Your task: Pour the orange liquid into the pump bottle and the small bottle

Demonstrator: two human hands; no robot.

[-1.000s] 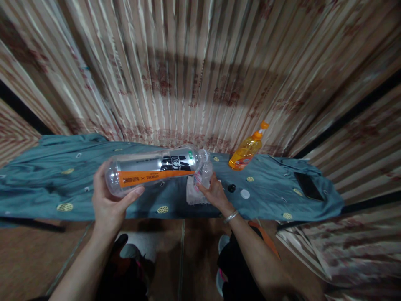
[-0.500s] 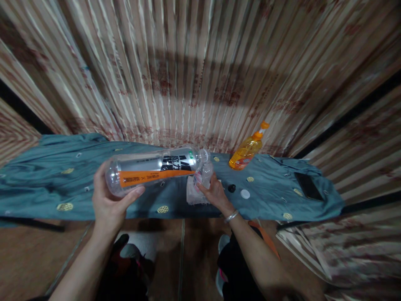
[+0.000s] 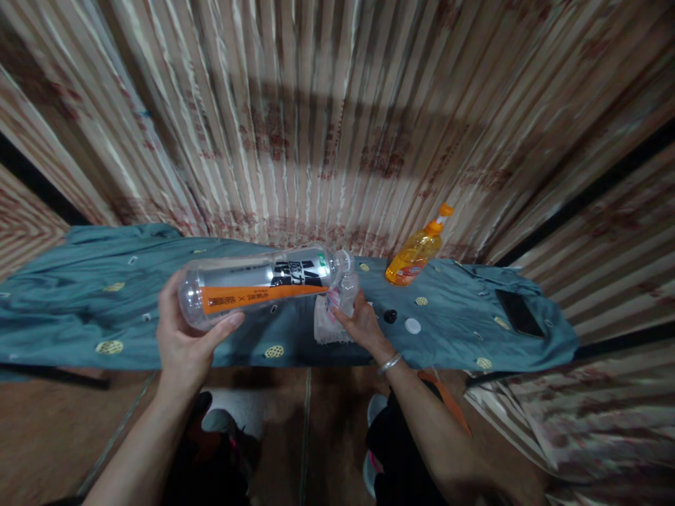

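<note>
My left hand is wrapped around the base of a large clear plastic bottle with a silver, black and orange label. That bottle lies almost level in the air, its neck pointing right and tilted slightly up in the picture. In my right hand is a small clear plastic bottle, just below the large bottle's mouth. Whether the two mouths touch, I cannot tell. Beneath the small bottle lies a whitish cloth. To the right of my right hand are a black cap and a white cap.
A pump bottle of orange liquid stands toward the back of the narrow table with its teal cloth. A dark phone lies at the right end. Striped curtains hang behind and on both sides.
</note>
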